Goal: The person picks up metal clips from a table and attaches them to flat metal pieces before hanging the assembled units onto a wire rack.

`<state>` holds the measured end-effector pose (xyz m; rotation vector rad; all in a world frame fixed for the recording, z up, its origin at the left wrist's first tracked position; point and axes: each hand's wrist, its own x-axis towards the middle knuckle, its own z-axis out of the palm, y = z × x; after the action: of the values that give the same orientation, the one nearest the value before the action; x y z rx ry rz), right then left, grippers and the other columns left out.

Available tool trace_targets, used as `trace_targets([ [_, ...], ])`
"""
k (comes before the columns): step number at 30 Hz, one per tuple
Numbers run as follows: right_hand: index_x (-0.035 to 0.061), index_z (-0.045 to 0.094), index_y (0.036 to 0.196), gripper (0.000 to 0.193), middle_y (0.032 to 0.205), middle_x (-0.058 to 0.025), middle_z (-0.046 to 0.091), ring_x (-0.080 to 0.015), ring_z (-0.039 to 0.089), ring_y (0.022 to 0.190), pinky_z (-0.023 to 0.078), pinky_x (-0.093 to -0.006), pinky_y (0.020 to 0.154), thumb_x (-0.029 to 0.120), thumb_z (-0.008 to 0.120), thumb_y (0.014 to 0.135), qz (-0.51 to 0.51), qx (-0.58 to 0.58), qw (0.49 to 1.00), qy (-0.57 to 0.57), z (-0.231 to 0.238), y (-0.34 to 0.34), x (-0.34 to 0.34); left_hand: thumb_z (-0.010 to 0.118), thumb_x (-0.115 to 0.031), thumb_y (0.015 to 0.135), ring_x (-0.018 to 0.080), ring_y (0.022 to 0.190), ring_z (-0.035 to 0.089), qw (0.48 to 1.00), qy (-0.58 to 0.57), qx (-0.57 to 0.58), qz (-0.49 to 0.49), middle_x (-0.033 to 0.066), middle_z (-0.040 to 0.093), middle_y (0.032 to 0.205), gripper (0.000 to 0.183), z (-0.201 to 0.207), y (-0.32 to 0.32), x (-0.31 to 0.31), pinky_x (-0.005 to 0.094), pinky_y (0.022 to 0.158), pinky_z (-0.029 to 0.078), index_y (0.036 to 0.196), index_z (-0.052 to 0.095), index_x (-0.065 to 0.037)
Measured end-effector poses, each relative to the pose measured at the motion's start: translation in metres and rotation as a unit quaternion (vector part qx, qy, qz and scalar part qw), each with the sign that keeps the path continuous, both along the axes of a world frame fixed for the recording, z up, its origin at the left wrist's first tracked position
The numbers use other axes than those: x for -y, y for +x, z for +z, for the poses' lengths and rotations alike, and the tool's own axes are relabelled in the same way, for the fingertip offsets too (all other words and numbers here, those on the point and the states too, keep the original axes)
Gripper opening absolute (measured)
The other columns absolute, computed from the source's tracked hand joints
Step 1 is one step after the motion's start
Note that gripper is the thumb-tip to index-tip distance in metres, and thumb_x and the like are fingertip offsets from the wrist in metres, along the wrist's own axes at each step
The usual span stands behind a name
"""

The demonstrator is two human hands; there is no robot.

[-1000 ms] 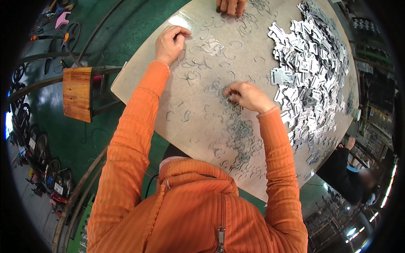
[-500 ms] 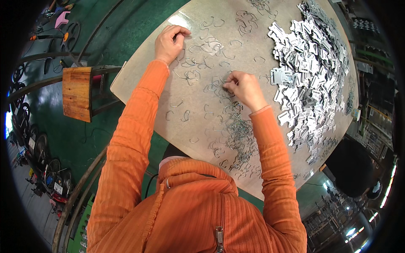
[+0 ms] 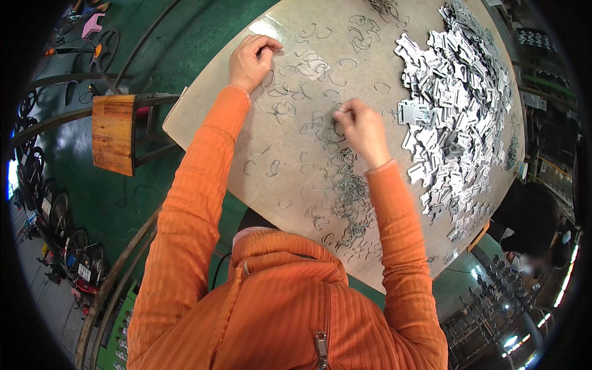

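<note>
My left hand (image 3: pixel 251 61) rests at the far left of the table (image 3: pixel 246 203), fingers curled in and thumb near the index finger. Whatever lies inside them, if anything, is hidden. Bent wire hooks (image 3: pixel 285 109) lie scattered beside it. My right hand (image 3: pixel 362 129) hovers above the middle of the table, thumb and index finger pinched together and slightly blurred. What they pinch is too small to make out. Loose wire hooks (image 3: pixel 316 125) are just left of its fingertips, and a dense heap of wire hooks (image 3: pixel 351 191) stretches toward me below it.
A big pile of flat silver metal plates (image 3: pixel 456 117) covers the table's right side, one plate (image 3: pixel 410 113) jutting out toward my right hand. More wire rings (image 3: pixel 383 7) sit at the far edge. A wooden stool (image 3: pixel 113 134) stands left. A person in black (image 3: pixel 524 216) is at the right.
My right hand has lifted slightly from the loose hooks and shifted a little right. My left hand is almost unmoved. The person in black at the right has shifted position.
</note>
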<state>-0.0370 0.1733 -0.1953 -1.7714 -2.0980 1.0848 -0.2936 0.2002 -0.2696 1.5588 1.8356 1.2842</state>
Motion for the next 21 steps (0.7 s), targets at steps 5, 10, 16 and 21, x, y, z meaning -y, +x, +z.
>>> trace_targets([
  [5, 0.0038, 0.063, 0.084, 0.017, 0.081, -0.0192, 0.066, -0.0372, 0.064, 0.077, 0.049, -0.0453, 0.068, 0.019, 0.068, 0.081, -0.055, 0.016, 0.998, 0.003, -0.016, -0.036, 0.032, 0.052, -0.005, 0.080, 0.0173, 0.076, 0.062, 1.000, 0.002, 0.008, 0.000, 0.0012, 0.066, 0.082, 0.019, -0.001, 0.000, 0.000, 0.0289, 0.069, 0.049, 0.082, 0.070, -0.010],
  [10, 0.0012, 0.063, 0.087, 0.020, 0.082, -0.0202, 0.067, -0.0375, 0.065, 0.079, 0.051, -0.0457, 0.069, 0.020, 0.067, 0.082, -0.032, 0.117, 0.991, 0.057, -0.023, -0.055, 0.037, 0.053, -0.005, 0.080, 0.0179, 0.076, 0.062, 1.000, -0.010, 0.001, 0.006, 0.0011, 0.066, 0.081, 0.018, -0.002, 0.000, 0.000, 0.0293, 0.068, 0.049, 0.082, 0.070, -0.010],
  [16, 0.0003, 0.066, 0.086, 0.022, 0.078, -0.0138, 0.068, -0.0283, 0.065, 0.077, 0.050, -0.0401, 0.066, 0.022, 0.067, 0.082, -0.048, 0.035, 0.997, -0.041, -0.023, -0.043, 0.014, 0.052, -0.006, 0.080, 0.0179, 0.077, 0.062, 1.000, 0.009, -0.004, -0.002, 0.0017, 0.066, 0.082, 0.018, -0.001, 0.000, -0.001, 0.0294, 0.068, 0.049, 0.082, 0.070, -0.010],
  [21, -0.0001, 0.066, 0.080, 0.025, 0.067, -0.0049, 0.062, -0.0140, 0.055, 0.058, 0.044, -0.0303, 0.053, 0.024, 0.067, 0.084, -0.171, -0.131, 0.967, -0.135, -0.014, 0.000, -0.088, 0.052, -0.005, 0.080, 0.0177, 0.077, 0.062, 1.000, -0.014, -0.008, 0.001, 0.0020, 0.066, 0.080, 0.018, 0.005, 0.000, 0.001, 0.0294, 0.067, 0.049, 0.082, 0.070, -0.010],
])
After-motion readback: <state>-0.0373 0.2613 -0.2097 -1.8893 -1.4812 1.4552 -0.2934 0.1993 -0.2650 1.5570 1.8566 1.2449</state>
